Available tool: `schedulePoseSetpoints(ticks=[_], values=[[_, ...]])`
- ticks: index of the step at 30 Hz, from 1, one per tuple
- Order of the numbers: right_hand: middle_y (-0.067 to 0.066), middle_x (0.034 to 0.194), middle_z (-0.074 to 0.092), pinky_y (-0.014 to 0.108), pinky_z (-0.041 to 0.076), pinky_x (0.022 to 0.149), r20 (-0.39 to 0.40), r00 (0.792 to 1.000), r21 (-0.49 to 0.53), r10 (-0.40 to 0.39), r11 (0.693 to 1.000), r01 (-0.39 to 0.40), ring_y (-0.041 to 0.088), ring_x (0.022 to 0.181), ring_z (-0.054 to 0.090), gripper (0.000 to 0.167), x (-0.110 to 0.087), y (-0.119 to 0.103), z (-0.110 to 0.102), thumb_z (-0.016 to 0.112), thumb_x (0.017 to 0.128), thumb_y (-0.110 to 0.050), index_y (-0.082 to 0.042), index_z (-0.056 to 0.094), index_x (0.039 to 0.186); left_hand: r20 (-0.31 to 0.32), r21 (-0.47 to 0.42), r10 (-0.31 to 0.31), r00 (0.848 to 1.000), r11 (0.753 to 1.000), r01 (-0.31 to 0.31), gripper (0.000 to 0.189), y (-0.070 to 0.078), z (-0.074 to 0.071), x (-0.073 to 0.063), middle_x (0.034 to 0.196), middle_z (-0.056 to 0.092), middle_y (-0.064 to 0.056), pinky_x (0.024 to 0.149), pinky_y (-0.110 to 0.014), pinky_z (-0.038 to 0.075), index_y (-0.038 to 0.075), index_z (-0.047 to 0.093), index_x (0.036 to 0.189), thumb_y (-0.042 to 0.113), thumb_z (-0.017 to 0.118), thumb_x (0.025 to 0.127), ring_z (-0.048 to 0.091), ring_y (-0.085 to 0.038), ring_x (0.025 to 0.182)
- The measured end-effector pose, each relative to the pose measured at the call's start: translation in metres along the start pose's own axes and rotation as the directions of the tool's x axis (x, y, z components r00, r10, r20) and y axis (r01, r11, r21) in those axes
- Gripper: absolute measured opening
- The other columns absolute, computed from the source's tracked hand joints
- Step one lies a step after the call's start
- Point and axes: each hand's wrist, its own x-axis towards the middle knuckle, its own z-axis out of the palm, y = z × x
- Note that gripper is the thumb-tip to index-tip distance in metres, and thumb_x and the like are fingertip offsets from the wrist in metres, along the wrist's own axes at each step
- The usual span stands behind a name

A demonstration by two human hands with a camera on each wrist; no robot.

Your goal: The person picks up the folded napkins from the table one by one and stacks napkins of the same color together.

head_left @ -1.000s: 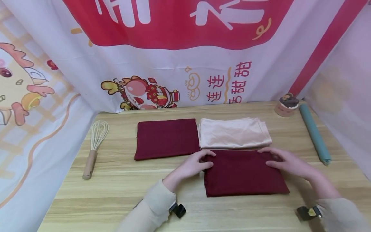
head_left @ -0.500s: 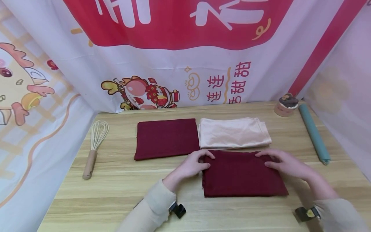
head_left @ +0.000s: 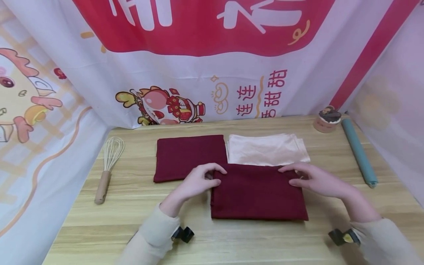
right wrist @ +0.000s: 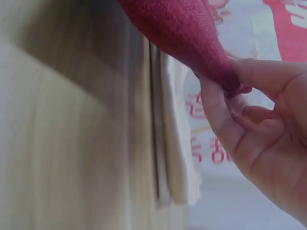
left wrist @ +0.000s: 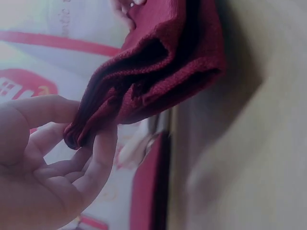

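A: Grip?

B: Well apart, with left hand [head_left: 198, 181] at the left end of the held red cloth [head_left: 260, 193], right hand [head_left: 318, 180] at the right. Pinched between fingers and thumb near the far corners.

A: Whereabouts?

B: Over the middle of the counter [head_left: 251, 243], well in from its left and right edges. Seemingly raised, going by shadows in both wrist views. Near side perhaps touching; cannot tell.

A: Main worry?

B: Slipping layers. Loosely stacked at the left end, with openings between plies plain in the left wrist view. Pinched only along the far side, so liable to sag or fan open nearer the front. Worse with uneven height or pull.

A: Next out?

B: Second red cloth [head_left: 188, 156] and pale cloth [head_left: 265, 149], side by side just beyond. Partly covered in the head view; contact uncertain. If carried too low, likely to ruck up or drag a neighbour. If let go there, likely to land half on top, tilted.

A: Towards the edges?

B: Whisk [head_left: 106, 175] by the counter's left edge, teal roll [head_left: 359, 152] along the right, cake-like tub [head_left: 326, 125] near the far right corner. Small risk, barring a wide sweep.
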Motion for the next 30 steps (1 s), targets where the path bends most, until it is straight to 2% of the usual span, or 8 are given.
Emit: schedulePoseSetpoints(ticks=[3, 10, 14, 18, 20, 24, 30], values=[[-0.003, 0.118, 0.06, 0.025, 0.046, 0.075, -0.005, 0.999, 0.031, -0.033, 0.999, 0.033, 0.009, 0.088, 0.052, 0.034, 0.013, -0.009, 0.002, 0.066, 0.091, -0.016, -0.019, 0.062, 0.124, -0.022, 0.005, -0.023, 0.999, 1.0, 0.023, 0.025, 0.0, -0.019, -0.008, 0.078, 0.054, -0.001, 0.059, -0.028, 0.043, 0.027, 0.068, 0.105, 0.013, 0.069, 0.085, 0.05, -0.013, 0.064], [-0.002, 0.12, 0.061, 0.029, 0.048, 0.082, -0.029, 0.992, 0.009, -0.124, 0.992, 0.124, 0.012, 0.096, 0.057, 0.036, 0.056, -0.034, 0.011, 0.07, 0.088, -0.016, -0.016, 0.064, 0.123, -0.096, -0.003, -0.056, 0.994, 0.998, 0.056, 0.024, -0.005, -0.065, -0.024, 0.096, 0.059, -0.003, 0.063, -0.031, 0.044, 0.024, 0.068, 0.108, 0.013, 0.068, 0.087, 0.052, -0.021, 0.07], [-0.001, 0.115, 0.061, 0.03, 0.05, 0.071, -0.01, 0.994, 0.01, -0.113, 0.994, 0.113, 0.012, 0.086, 0.059, 0.038, 0.086, -0.053, 0.014, 0.07, 0.088, -0.017, -0.019, 0.063, 0.125, -0.143, -0.028, -0.066, 0.988, 0.998, 0.062, 0.023, -0.013, -0.089, -0.031, 0.098, 0.057, -0.007, 0.06, -0.027, 0.042, 0.017, 0.067, 0.111, 0.011, 0.067, 0.089, 0.048, -0.02, 0.069], [0.003, 0.122, 0.06, 0.033, 0.05, 0.073, 0.019, 0.994, 0.037, -0.103, 0.994, 0.102, 0.014, 0.087, 0.061, 0.039, 0.117, -0.065, 0.018, 0.069, 0.088, -0.016, -0.019, 0.062, 0.126, -0.177, -0.023, -0.087, 0.98, 0.996, 0.085, 0.024, -0.021, -0.113, -0.036, 0.098, 0.056, -0.009, 0.06, -0.027, 0.041, 0.013, 0.065, 0.114, 0.01, 0.064, 0.09, 0.045, -0.019, 0.07], [0.004, 0.129, 0.057, 0.034, 0.051, 0.076, 0.032, 0.995, 0.054, -0.095, 0.994, 0.093, 0.014, 0.087, 0.063, 0.038, 0.133, -0.068, 0.022, 0.069, 0.089, -0.016, -0.018, 0.062, 0.127, -0.189, -0.01, -0.1, 0.977, 0.995, 0.1, 0.025, -0.025, -0.124, -0.036, 0.095, 0.055, -0.009, 0.061, -0.028, 0.041, 0.012, 0.064, 0.116, 0.01, 0.063, 0.091, 0.046, -0.019, 0.073], [0.004, 0.131, 0.056, 0.034, 0.051, 0.077, 0.048, 0.995, 0.077, -0.082, 0.994, 0.079, 0.016, 0.088, 0.064, 0.038, 0.164, -0.071, 0.029, 0.068, 0.09, -0.016, -0.018, 0.062, 0.127, -0.214, 0.021, -0.127, 0.969, 0.991, 0.134, 0.028, -0.033, -0.145, -0.03, 0.094, 0.054, -0.011, 0.067, -0.028, 0.041, 0.007, 0.063, 0.119, 0.009, 0.062, 0.091, 0.046, -0.02, 0.08], [0.004, 0.129, 0.058, 0.034, 0.049, 0.081, 0.058, 0.995, 0.05, -0.085, 0.995, 0.082, 0.02, 0.095, 0.062, 0.038, 0.201, -0.071, 0.042, 0.068, 0.089, -0.018, -0.016, 0.063, 0.127, -0.219, 0.032, -0.22, 0.951, 0.972, 0.232, 0.031, -0.046, -0.167, -0.016, 0.096, 0.053, -0.012, 0.072, -0.035, 0.048, 0.005, 0.06, 0.121, 0.005, 0.058, 0.09, 0.047, -0.022, 0.085]])
